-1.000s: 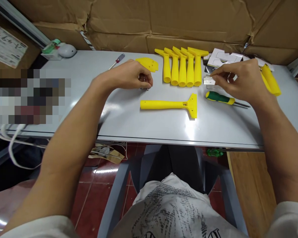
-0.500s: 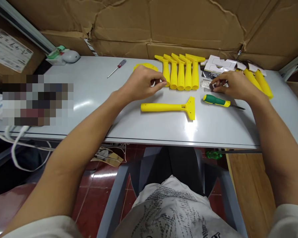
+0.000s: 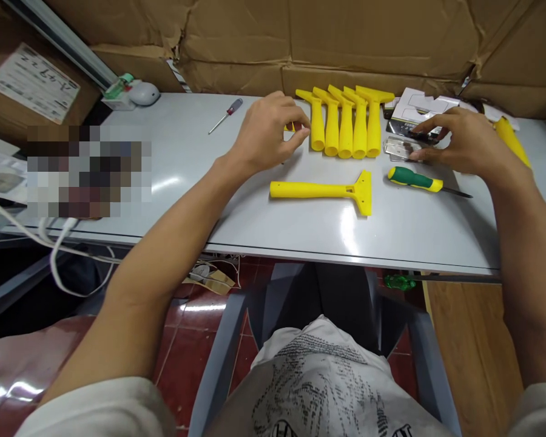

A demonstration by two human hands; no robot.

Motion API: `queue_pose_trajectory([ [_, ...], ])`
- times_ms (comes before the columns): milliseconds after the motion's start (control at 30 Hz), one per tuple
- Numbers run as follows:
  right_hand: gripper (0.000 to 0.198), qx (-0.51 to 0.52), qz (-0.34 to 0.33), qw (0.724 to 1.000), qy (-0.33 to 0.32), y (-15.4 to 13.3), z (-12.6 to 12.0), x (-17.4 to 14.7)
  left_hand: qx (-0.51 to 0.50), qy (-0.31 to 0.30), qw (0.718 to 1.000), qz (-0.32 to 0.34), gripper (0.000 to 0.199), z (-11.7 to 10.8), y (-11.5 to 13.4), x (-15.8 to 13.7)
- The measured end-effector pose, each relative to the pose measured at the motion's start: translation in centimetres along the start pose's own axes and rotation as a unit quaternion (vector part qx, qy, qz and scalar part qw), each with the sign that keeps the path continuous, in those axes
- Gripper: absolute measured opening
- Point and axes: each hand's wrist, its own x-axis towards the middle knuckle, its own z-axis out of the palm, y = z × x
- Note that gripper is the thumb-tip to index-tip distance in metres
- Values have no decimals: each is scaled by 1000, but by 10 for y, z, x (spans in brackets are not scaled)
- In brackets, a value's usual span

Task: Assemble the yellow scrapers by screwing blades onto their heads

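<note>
My left hand [image 3: 273,130] hovers over the table left of a row of yellow scraper handles [image 3: 346,127]. Its fingers are curled with thumb and index tips close together; whether anything small is between them is hidden. Some yellow plastic shows through the gap behind those fingers. My right hand [image 3: 468,142] has thumb and fingers apart, the thumb tip at thin metal blades [image 3: 398,147] lying on the table. One yellow scraper [image 3: 313,190] lies flat in front, its head to the right. A green and yellow screwdriver [image 3: 414,179] lies below my right hand.
White and black boxes [image 3: 414,106] stand behind the blades, with another yellow handle [image 3: 512,139] at far right. A small screwdriver [image 3: 225,116] lies at the back left. Cardboard [image 3: 382,42] walls the rear. White cables [image 3: 54,249] hang off the left edge.
The view has shifted, so table things appear farther right. My right thumb and fingers have spread apart over the blades. My left thumb and index have drawn closer together.
</note>
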Motion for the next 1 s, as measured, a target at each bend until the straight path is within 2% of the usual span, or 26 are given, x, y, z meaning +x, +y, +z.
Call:
queue_pose_trajectory([
  [67,57,5,35,999,10,-3,-3,-3,-16,-9,1000,1,44,3,-6,2],
  [233,69,-55,164,979,107,-15,-6,0,-41,-58,997,4,61,13,-6,8],
  [333,79,-98,240,961,98,-17,-3,9,-16,-95,995,-6,57,19,0,11],
  [467,67,-114,220,968,28,-12,2,20,22,-130,991,-6,59,23,3,10],
  [600,66,-75,176,982,6,-5,6,26,21,-113,993,9,58,27,-3,11],
  [800,68,-33,142,989,36,-6,11,27,-23,-59,998,29,41,40,-18,20],
  [867,69,-41,153,986,49,-10,7,23,-37,-52,997,35,39,44,-22,21],
  [1000,58,-53,199,974,94,-22,-12,16,-26,-45,998,29,49,47,-26,21],
])
